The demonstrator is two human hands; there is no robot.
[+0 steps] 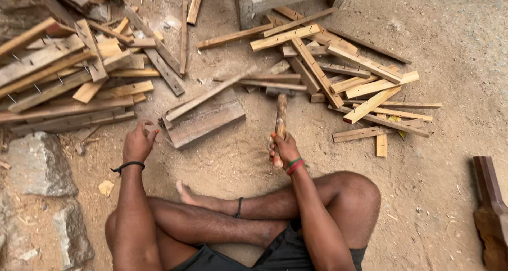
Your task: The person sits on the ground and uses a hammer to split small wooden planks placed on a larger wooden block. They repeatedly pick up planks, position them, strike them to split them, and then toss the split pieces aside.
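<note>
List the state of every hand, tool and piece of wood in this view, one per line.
Left hand: closed on a small wood piece at the plank's end.
Right hand: gripping the hammer handle.
Hammer: raised, head pointing away.
Plank: flat on the sand.
Left wood pile: jumbled, nails sticking out.
Right wood strips: scattered loosely.

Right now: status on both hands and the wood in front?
Right hand gripping wooden-handled hammer, head raised over the ground. Left hand pinching small wood scrap beside flat grey plank piece. Loose timber strip pile lies beyond.
</note>
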